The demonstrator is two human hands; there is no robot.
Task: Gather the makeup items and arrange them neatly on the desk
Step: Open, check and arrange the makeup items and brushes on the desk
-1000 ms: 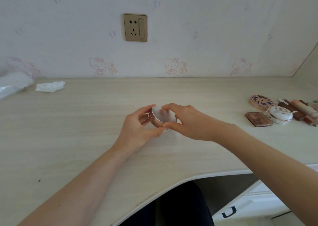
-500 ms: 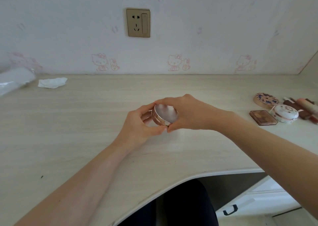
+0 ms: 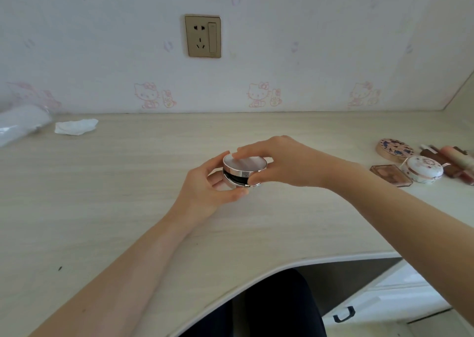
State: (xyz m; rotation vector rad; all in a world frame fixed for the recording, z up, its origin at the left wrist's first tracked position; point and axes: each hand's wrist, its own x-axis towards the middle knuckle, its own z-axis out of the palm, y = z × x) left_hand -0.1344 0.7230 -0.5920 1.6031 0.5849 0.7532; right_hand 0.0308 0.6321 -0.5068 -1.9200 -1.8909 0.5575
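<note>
A round silver compact is held over the middle of the pale wooden desk, its lid slightly ajar with a dark gap showing at the front. My left hand grips its base from the left and below. My right hand grips the lid from the right, fingers over the top. At the desk's right end lie a flowered round compact, a white domed compact, a brown square palette and several lipstick tubes.
A crumpled white tissue and a clear plastic bag lie at the back left. A wall socket sits above the desk. The desk's front edge curves over my dark-clothed legs; a white drawer stands lower right.
The compact has turned from tilted toward me to nearly level, and its lid now stands slightly apart from the base. Both hands still hold it at the desk's middle.
</note>
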